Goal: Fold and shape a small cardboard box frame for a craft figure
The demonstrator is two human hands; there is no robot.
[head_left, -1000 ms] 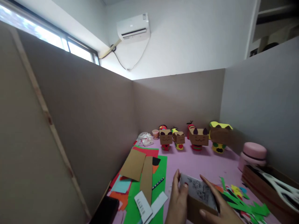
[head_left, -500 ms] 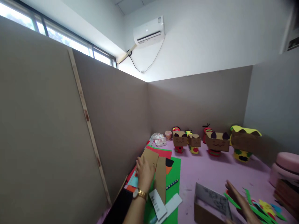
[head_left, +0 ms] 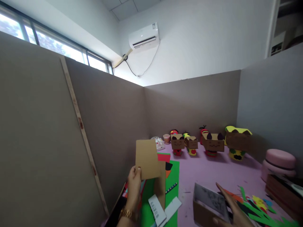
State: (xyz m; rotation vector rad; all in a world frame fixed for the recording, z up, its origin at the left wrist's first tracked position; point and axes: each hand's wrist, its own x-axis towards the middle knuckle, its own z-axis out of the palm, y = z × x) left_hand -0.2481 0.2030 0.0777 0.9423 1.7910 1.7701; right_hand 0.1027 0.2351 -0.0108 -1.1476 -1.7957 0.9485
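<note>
My left hand (head_left: pixel 133 188) holds a flat brown cardboard sheet (head_left: pixel 147 159) by its lower left corner, lifted upright above the coloured paper pile. My right hand (head_left: pixel 233 211) rests on an open cardboard box (head_left: pixel 208 206) with a grey printed inner wall, low at the right; fingers lie along its right side. A second long brown cardboard strip (head_left: pixel 162 184) lies on the green sheet (head_left: pixel 174 183) below the lifted piece.
Several cardboard-headed paper figures (head_left: pixel 213 143) stand along the back of the pink table (head_left: pixel 213 171). Green and coloured paper scraps (head_left: pixel 258 209) lie at the right, near a pink lidded container (head_left: pixel 279 162) and a wooden tray (head_left: pixel 284 195). Grey partition walls enclose three sides.
My left hand left the box, reached to the paper pile at the left and lifted the brown cardboard sheet. My right hand stays at the box.
</note>
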